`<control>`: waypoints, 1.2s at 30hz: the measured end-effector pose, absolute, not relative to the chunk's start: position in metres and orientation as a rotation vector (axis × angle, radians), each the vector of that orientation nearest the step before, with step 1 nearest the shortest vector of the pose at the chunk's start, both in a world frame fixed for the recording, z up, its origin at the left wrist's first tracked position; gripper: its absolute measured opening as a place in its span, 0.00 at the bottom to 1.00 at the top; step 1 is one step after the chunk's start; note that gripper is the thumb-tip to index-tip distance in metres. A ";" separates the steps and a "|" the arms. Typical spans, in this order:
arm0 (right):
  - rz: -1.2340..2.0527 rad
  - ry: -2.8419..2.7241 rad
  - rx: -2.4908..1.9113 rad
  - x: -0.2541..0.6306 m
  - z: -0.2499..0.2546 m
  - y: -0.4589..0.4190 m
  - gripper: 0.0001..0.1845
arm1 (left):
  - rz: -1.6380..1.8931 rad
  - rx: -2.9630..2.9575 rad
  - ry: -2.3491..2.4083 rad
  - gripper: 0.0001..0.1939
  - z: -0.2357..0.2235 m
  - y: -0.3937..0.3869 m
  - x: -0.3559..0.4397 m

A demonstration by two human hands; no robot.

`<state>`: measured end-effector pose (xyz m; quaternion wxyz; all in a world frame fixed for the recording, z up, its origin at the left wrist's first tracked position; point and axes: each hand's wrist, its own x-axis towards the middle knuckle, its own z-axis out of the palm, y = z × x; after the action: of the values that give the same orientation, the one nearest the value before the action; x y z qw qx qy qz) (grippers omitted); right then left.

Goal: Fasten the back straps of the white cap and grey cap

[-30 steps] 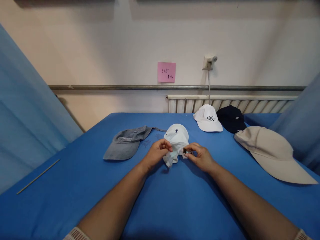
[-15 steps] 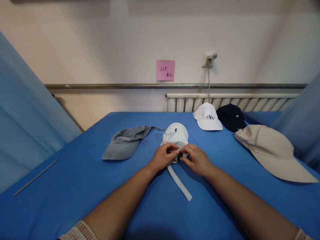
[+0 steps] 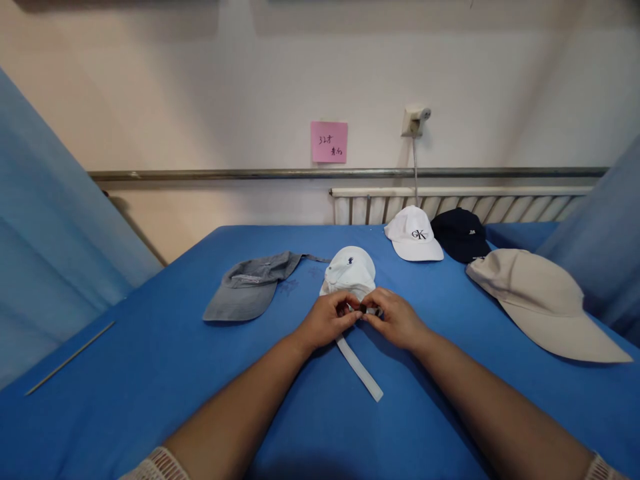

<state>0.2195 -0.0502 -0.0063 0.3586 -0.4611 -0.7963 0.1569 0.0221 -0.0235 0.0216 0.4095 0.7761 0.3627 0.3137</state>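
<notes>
A pale white baseball cap (image 3: pixel 350 273) with a small dark emblem lies on the blue-covered table, its back turned toward me. My left hand (image 3: pixel 333 315) and my right hand (image 3: pixel 393 317) pinch at the cap's rear edge, thumbs and forefingers nearly meeting. A small dark buckle-like piece (image 3: pixel 363 309) shows between the fingertips; its details are too small to make out. From under my left hand a loose white strap (image 3: pixel 363 373) trails toward me over the cloth. My fingers hide the cap's rear opening.
To the left lie a grey cap (image 3: pixel 245 290) and a thin stick (image 3: pixel 70 359). A white cap with letters (image 3: pixel 413 237), a black cap (image 3: pixel 459 233) and a large beige cap (image 3: pixel 543 300) sit at the right. Behind the blue table (image 3: pixel 200 413) is a radiator (image 3: pixel 370 208).
Both hands have shifted slightly toward me at the cap's rear edge. The fingertips have come closer together, and the small dark piece now shows between them.
</notes>
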 end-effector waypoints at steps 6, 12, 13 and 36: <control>0.386 -2.061 -1.201 0.218 -0.005 -0.051 0.05 | 0.929 1.955 1.051 0.14 0.019 -0.018 0.021; 0.352 -2.082 -1.166 0.216 -0.003 -0.054 0.06 | 0.846 1.846 0.958 0.17 0.012 -0.015 0.022; 0.343 -2.086 -1.163 0.215 -0.002 -0.054 0.06 | 0.844 1.807 0.947 0.17 0.010 -0.015 0.023; 0.353 -2.082 -1.101 0.214 0.007 -0.060 0.07 | 0.780 1.641 0.828 0.14 0.007 -0.013 0.021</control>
<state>0.2136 -0.0599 0.0068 0.3709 -0.4292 -0.8120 0.1378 0.0215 -0.0133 0.0068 0.5417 0.6907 0.3487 0.3285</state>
